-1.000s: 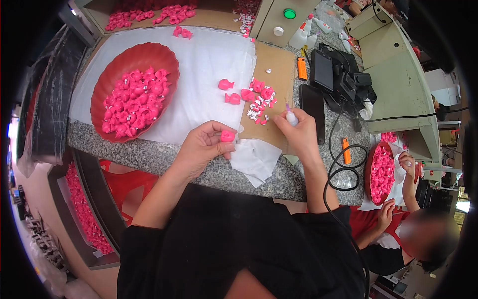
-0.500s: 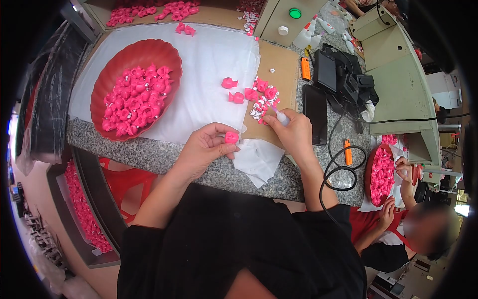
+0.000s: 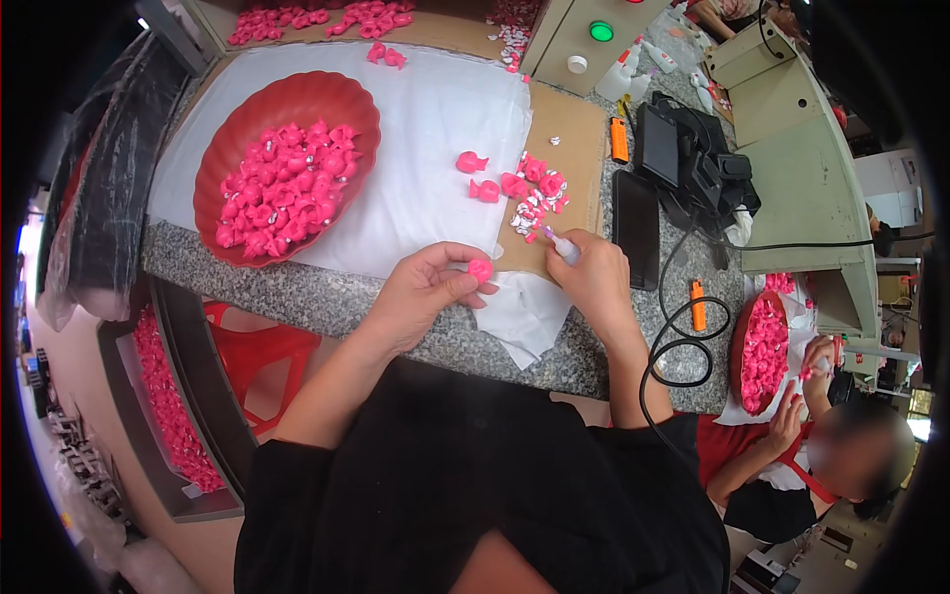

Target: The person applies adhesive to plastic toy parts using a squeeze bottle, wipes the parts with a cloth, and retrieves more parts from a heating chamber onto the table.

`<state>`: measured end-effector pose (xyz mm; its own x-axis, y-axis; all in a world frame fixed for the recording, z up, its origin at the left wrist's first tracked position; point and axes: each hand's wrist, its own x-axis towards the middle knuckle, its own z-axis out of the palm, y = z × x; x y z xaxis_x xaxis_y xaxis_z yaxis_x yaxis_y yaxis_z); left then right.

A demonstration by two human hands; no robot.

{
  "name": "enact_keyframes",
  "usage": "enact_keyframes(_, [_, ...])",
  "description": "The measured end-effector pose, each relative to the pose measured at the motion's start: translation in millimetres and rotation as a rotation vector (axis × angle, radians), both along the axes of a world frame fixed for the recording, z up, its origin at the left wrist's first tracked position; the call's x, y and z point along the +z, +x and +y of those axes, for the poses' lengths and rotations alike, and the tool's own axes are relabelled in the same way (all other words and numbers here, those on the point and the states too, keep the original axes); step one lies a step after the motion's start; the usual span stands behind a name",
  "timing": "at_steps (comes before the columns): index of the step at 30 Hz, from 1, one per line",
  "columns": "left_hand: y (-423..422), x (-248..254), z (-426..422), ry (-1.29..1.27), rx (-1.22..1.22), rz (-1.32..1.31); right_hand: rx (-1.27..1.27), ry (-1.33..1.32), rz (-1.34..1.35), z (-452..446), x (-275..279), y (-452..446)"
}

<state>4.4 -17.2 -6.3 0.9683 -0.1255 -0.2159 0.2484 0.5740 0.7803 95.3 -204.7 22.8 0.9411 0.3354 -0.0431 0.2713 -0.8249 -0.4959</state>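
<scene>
Upper-left bowl well filled; loose pieces and parts remain outside, upper centre.
Centre: left hand pinches a pink piece; right hand grips a bottle, tip perhaps touching a part.

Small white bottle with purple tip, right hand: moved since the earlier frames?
Yes. The bottle has shifted away from the flat black phone, toward the small pink-and-white pieces.

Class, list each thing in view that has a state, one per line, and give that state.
Left hand: closed on a pink piece
Right hand: closed on a small bottle
Red bowl: partly filled
Green light: lit
Phone: screen dark
Small cloth: rumpled
Large cloth: spread out
Cable: looped
</scene>
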Motion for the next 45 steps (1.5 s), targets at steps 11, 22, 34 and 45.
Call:
enact_keyframes(11, [0.3, 2.0, -14.5, 0.129, 0.043, -0.013, -0.061, 1.027, 0.719, 13.1, 5.4, -35.5])
enact_keyframes(22, [-1.8, 1.1, -17.0, 0.137, 0.056, -0.037, -0.076, 1.032, 0.748, 17.0, 4.0, -38.3])
enact_keyframes(34, [-4.2, -7.1, -15.2, 0.11, 0.055, 0.004, 0.009, 0.867, 0.777, 16.4, -0.3, -33.0])
enact_keyframes(45, [-1.4, -5.3, -19.3, -0.025, 0.085, 0.02, -0.164, 1.052, 0.917, 24.3, -6.4, -39.0])
